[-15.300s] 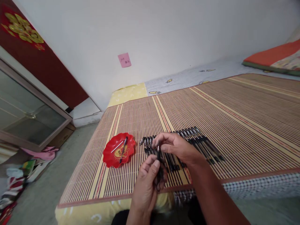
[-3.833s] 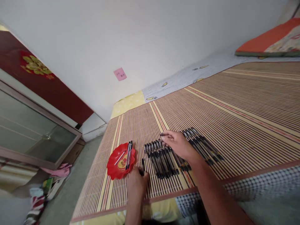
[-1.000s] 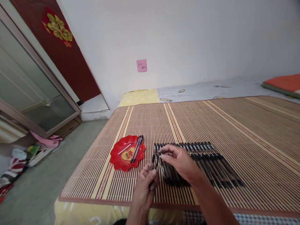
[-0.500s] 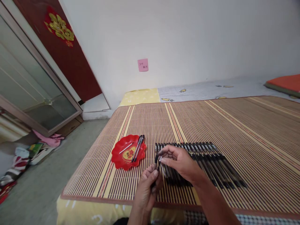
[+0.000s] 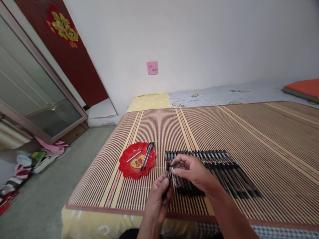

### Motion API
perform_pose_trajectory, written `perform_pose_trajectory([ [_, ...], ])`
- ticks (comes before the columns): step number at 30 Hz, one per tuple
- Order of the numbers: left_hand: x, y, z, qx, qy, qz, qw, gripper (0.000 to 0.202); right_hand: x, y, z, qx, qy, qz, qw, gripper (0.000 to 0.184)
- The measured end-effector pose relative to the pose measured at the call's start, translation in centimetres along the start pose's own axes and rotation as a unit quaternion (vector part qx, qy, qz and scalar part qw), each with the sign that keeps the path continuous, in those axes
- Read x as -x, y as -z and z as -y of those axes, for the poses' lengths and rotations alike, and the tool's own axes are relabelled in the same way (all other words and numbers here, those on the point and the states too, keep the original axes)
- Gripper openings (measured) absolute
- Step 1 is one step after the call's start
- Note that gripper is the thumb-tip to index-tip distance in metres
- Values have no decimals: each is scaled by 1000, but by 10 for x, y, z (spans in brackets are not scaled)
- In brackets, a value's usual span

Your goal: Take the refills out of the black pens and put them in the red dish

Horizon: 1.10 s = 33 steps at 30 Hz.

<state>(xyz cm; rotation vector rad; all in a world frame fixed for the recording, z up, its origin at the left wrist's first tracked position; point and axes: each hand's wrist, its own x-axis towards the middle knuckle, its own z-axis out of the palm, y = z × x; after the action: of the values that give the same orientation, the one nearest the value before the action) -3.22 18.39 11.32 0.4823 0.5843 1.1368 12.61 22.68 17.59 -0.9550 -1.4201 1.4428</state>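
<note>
My left hand is closed around a dark pen, held tilted in front of me. My right hand is closed in a pinch, thumb and fingertips at a small light tip beside the upper end of that pen. What exactly lies between those fingertips is too small to make out. Beneath and behind my right hand, a row of black pens lies side by side on the striped mat, partly hidden by the hand and forearm. Left of my hands, a red scalloped plate holds two clear pens and a thin white refill.
The striped bamboo mat covers a bed with yellow bedding along its front edge. A pink note is on the white wall. At the far right is an orange cushion. Clothes lie on the floor at left.
Both hands appear slightly further right relative to the plate, keeping the same grip. The plate and the row of pens have not visibly moved on the mat.
</note>
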Motion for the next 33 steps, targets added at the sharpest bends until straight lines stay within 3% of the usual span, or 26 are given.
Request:
perform_pose_trajectory([
  [5,1,-3,-2,-11,-52,-70,996,43,-2,-3,-4,-14,-11,1,1000,21],
  [11,3,-3,-2,-3,-59,-99,993,40,-2,-9,-13,-73,-24,53,996,23],
  [14,1,-4,-2,-23,-63,-90,994,34,-3,-9,-13,-86,-13,46,995,24],
  [17,-1,-5,-1,-85,-72,-63,992,29,-1,-1,-7,-111,5,-17,994,24],
  [20,0,-6,1,-115,-67,-71,989,33,3,14,2,-153,40,-97,983,23],
  [23,2,-7,2,-114,-54,-84,988,38,6,28,9,-208,72,-179,959,24],
  [27,2,-7,5,-130,-51,-43,989,36,7,37,13,-252,121,-273,920,25],
  [30,1,-4,7,-157,-45,-30,986,46,7,39,14,-248,136,-297,912,24],
  [33,0,-3,8,-175,-42,-34,983,55,8,38,15,-224,127,-289,922,24],
])
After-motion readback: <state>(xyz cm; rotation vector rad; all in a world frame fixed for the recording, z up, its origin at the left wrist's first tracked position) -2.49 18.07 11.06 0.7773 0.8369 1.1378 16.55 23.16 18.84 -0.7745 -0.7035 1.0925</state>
